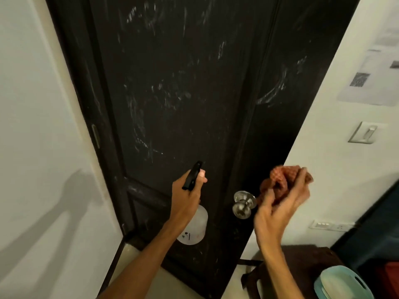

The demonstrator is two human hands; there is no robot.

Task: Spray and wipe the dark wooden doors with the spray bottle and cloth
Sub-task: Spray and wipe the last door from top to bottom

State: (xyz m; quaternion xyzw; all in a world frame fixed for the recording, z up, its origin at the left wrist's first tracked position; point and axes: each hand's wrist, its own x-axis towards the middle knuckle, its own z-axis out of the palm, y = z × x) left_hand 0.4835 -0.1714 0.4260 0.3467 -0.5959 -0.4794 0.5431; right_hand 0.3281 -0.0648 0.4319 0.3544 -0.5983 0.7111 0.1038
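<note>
though bunched, cloth in right hand

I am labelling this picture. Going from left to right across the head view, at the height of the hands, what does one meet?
white wall → left hand gripping the spray bottle → door knob → right hand holding the cloth → wall sockets
</note>
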